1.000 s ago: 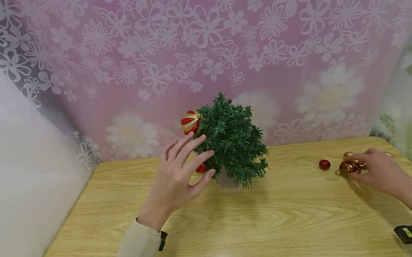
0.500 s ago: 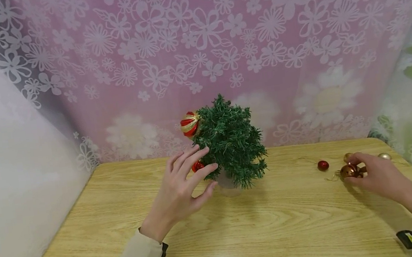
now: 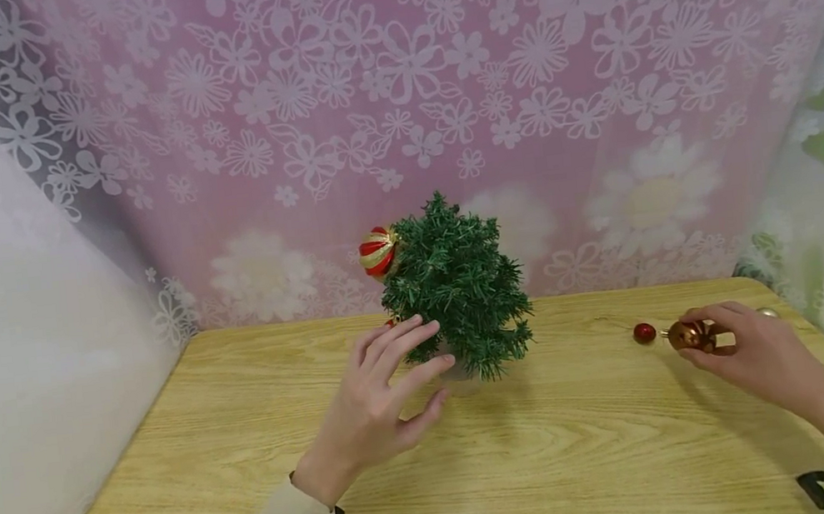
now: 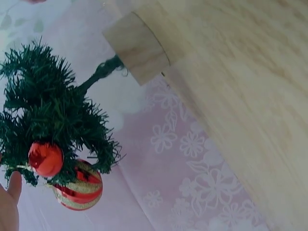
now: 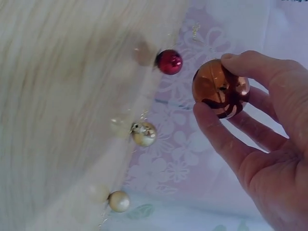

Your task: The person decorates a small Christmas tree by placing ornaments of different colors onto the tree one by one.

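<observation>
In the head view, my right hand (image 3: 761, 350) pinches a shiny copper-brown Christmas bauble (image 3: 687, 334) between thumb and fingers, held just above the table with its cap pointing left. My left hand (image 3: 375, 403) is beside the lower left of a small artificial Christmas tree (image 3: 456, 286), fingers spread and holding nothing. A red-and-gold striped bauble (image 3: 377, 252) hangs from the tree's upper left. Below it is a plain red bauble (image 4: 45, 159), clear in the left wrist view but mostly behind my left hand in the head view. The tree stands on a pale round base (image 4: 137, 48).
On the table (image 3: 539, 461), a small dark red bauble (image 3: 644, 333) lies left of my right hand. The right wrist view shows a gold bauble (image 5: 144, 134) and a pearly cream bauble (image 5: 119, 201) near the table edge. A flowered pink curtain (image 3: 394, 83) hangs behind.
My right hand has lifted the copper-brown bauble off the table and shifted it slightly left. My left hand has dropped lower and moved a little right, away from the striped bauble.
</observation>
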Available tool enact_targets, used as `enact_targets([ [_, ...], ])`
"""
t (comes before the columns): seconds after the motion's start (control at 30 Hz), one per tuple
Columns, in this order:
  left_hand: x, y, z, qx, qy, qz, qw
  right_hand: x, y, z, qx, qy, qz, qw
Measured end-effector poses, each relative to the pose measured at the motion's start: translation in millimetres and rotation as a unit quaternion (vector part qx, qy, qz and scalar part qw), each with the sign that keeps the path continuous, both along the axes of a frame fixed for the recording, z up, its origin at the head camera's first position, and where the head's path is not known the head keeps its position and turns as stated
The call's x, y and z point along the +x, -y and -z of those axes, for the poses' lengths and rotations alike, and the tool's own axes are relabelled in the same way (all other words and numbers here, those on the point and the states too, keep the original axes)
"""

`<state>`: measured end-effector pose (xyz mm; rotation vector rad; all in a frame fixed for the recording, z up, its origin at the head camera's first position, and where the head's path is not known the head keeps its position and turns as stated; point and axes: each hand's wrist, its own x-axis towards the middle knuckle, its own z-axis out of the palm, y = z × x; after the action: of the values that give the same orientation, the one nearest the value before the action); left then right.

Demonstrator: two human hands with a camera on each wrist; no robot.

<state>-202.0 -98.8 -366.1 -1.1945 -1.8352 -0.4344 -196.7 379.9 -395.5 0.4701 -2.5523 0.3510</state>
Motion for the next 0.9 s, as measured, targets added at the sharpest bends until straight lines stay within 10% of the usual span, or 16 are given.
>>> enact_targets([
  [0.9, 9.2, -28.5, 11.1, -0.032, -0.002, 0.039, 0.9987, 31.0, 76, -42.7, -0.113, -0.036, -0.135, 0.9837],
])
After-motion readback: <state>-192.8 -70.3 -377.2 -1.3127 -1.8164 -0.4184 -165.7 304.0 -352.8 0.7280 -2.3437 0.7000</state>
